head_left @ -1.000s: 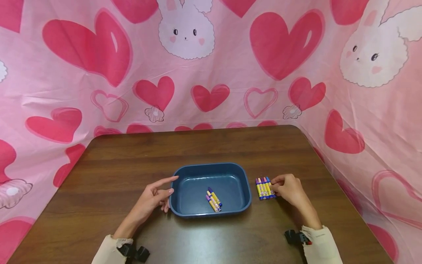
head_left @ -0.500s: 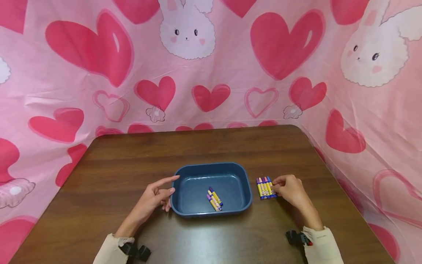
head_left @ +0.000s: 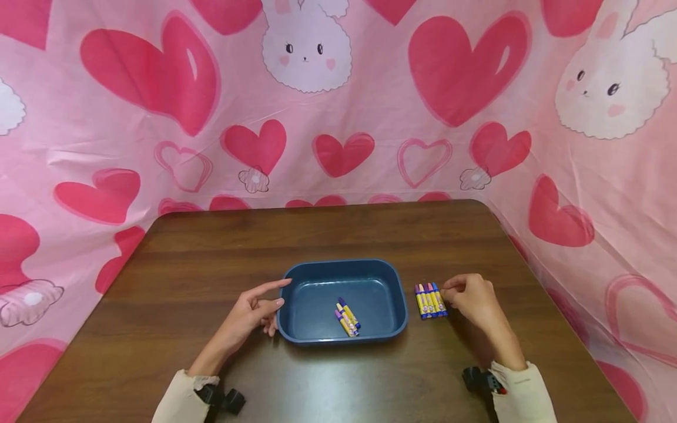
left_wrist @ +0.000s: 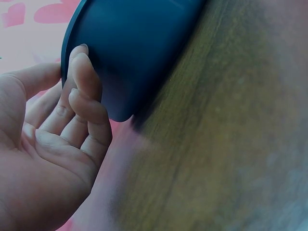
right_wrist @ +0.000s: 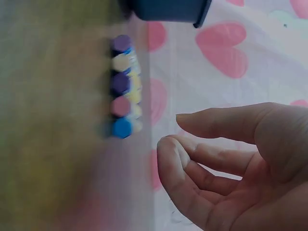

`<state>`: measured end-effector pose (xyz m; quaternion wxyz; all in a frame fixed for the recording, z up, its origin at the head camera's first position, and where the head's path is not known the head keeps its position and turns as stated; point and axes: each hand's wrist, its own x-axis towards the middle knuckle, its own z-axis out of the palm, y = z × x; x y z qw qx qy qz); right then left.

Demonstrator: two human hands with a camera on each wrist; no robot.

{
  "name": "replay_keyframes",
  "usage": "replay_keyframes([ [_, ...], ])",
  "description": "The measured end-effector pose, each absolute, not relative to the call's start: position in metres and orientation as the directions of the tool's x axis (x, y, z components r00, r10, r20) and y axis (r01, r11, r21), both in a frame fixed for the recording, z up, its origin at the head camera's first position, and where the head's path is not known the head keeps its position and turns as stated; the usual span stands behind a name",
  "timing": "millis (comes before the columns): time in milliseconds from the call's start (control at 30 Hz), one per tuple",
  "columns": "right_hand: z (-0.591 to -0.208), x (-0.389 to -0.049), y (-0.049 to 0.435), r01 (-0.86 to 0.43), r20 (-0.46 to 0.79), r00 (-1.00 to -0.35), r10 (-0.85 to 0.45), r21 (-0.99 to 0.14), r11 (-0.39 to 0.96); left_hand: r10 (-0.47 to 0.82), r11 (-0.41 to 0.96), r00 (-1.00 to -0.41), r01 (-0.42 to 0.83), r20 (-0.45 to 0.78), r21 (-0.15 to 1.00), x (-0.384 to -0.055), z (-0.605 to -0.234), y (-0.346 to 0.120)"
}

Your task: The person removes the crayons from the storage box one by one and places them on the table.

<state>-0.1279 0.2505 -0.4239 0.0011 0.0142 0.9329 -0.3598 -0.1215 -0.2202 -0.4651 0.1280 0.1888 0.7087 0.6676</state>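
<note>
A dark blue rectangular tray [head_left: 312, 305] stands in the middle of the table. Inside it lie three crayons [head_left: 347, 317] with yellow wrappers. My left hand [head_left: 251, 311] is at the tray's left end, index finger reaching to the rim and thumb beside it; the left wrist view shows this hand [left_wrist: 57, 130] loosely bent against the tray wall [left_wrist: 130, 53]. Right of the tray, several crayons [head_left: 431, 301] lie side by side in a row. My right hand [head_left: 473, 299] hovers just right of that row, and in the right wrist view nothing sits between its thumb and fingers.
The brown wooden table [head_left: 233, 241] reaches back to a pink curtain [head_left: 381, 111] printed with hearts and rabbits. More curtain hangs along both sides. A small black wrist device [head_left: 478, 379] sits at each sleeve.
My right hand has drawn slightly right, away from the crayon row, and its fingertips no longer overlap it. My left hand stays at the tray, and the whole view has shifted a little.
</note>
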Motion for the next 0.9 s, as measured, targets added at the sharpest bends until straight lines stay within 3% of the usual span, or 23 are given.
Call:
replay_keyframes([
  [200,-0.406,-0.133,0.237,-0.095,0.111,-0.993,-0.034,-0.611,0.786,0.444,0.031,-0.892,0.101,0.077,0.994,-0.123,-0.465,-0.221],
  [600,-0.360,-0.138,0.171,-0.311,0.196,-0.950,-0.242,-0.598,0.739,0.439,0.033,-0.897,0.084,0.061,0.996,-0.121,-0.466,-0.221],
  [900,-0.358,-0.134,0.125,-0.335,0.178,-0.941,-0.287,-0.601,0.726,0.448,0.026,-0.891,0.092,0.071,0.995,-0.121,-0.466,-0.221],
])
